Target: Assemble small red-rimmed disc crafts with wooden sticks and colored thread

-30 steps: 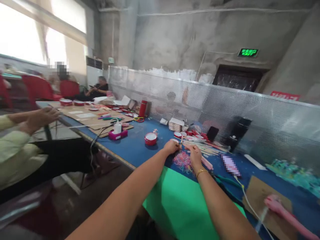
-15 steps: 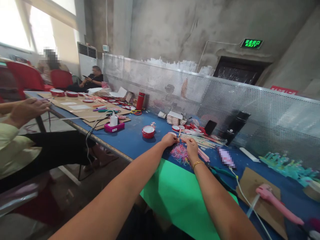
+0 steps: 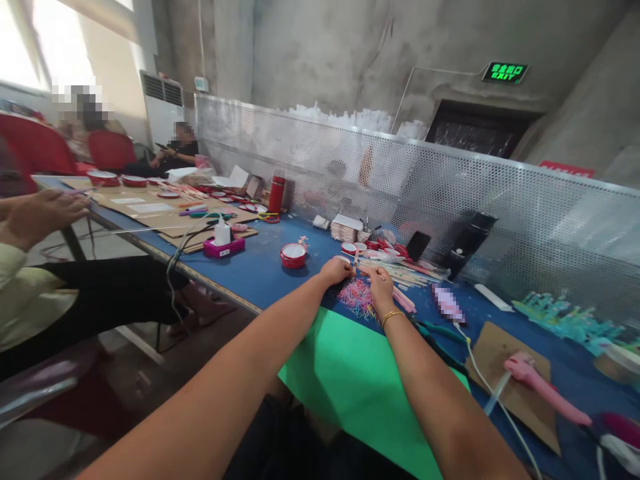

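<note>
Blue surface (image 3: 245, 270): beside tangled string (image 3: 357, 298), left hand (image 3: 336, 271) and right hand (image 3: 381, 287), nearly closed, pinch pinkish strips (image 3: 356, 259).

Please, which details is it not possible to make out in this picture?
1. Head view: exact shape of the small pieces held by the left hand and right hand; too tiny, partly covered by the hands.
2. Head view: surface of the purple item; blurred by pixelation.
3. Head view: rest of the co-worker's pale yellow sleeve; cut off by the left edge.
</note>
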Motion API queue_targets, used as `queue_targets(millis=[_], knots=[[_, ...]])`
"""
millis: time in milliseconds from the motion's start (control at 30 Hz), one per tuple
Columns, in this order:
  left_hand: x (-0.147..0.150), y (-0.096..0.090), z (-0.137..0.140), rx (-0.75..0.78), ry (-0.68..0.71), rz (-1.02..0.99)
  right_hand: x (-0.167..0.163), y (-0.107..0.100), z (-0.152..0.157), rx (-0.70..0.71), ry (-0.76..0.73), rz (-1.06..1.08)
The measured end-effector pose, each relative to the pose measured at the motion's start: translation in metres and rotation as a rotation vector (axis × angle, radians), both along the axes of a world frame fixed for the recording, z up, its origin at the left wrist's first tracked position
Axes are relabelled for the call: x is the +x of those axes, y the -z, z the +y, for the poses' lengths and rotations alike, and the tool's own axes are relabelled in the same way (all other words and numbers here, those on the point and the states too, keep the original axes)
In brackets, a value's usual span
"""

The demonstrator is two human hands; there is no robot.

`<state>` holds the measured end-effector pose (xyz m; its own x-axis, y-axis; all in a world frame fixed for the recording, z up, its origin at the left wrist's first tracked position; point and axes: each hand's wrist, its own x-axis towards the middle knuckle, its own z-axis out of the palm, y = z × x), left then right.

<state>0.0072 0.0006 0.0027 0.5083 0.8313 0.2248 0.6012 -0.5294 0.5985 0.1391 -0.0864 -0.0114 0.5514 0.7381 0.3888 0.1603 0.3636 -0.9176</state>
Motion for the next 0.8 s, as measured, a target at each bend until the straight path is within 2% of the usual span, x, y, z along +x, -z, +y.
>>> queue_targets(millis=[100,367,633,800], knots=[[-0.0001,-0.0006,-0.0004,0.005,0.003,-0.001,0.0014,0.0011,0.0009,0.011,0.046,0.018],[0.0016,0.0013,0.0039,-0.005,-0.005,0.003,-0.0027,-0.0026,-0.0007,0.010,-0.024,0.002],[0.0007,0.0005,0.0035,-0.009,0.009,-0.015,0.0007,-0.0003,0.0016,0.009,0.040,0.016],[0.0004,-0.0001,0.0033,-0.005,0.006,-0.017,-0.0017,-0.0012,0.0010,0.006,-0.006,-0.007]])
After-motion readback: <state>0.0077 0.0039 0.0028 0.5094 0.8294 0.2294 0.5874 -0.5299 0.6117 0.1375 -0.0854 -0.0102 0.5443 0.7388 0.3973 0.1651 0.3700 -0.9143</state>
